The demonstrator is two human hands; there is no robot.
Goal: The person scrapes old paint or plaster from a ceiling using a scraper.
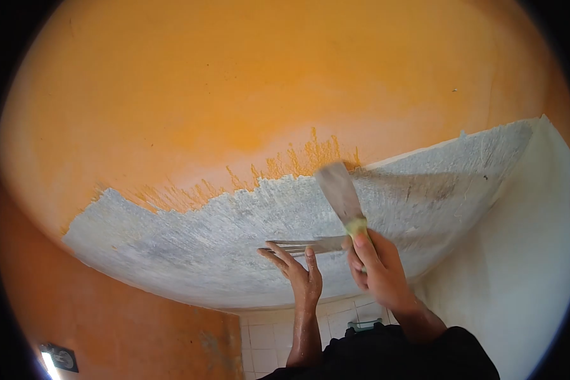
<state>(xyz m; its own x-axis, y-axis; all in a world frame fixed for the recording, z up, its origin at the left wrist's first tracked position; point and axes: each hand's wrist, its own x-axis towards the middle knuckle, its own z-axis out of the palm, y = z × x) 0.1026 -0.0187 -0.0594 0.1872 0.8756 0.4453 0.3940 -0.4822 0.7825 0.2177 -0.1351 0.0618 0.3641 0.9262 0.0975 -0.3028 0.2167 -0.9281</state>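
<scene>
My right hand (383,269) is closed around the yellow-green handle of a putty knife (339,188). Its wide metal blade points up and slightly left, with the tip at the ragged edge where orange paint meets the bare grey patch (196,237) of the wall. The blade is a little blurred. Lower and to the left, my left hand (304,278) is raised with fingers spread, its fingertips at the grey surface and nothing held. Dark streaks, which look like shadows, run rightward from those fingers.
Orange paint (234,82) covers the upper wall, with scratch marks along its lower edge. A whitish wall (519,234) stands at right, an orange one (120,301) at lower left. Pale tiles (263,342) and a green object (364,325) lie below. A dark square fixture (63,358) sits at bottom left.
</scene>
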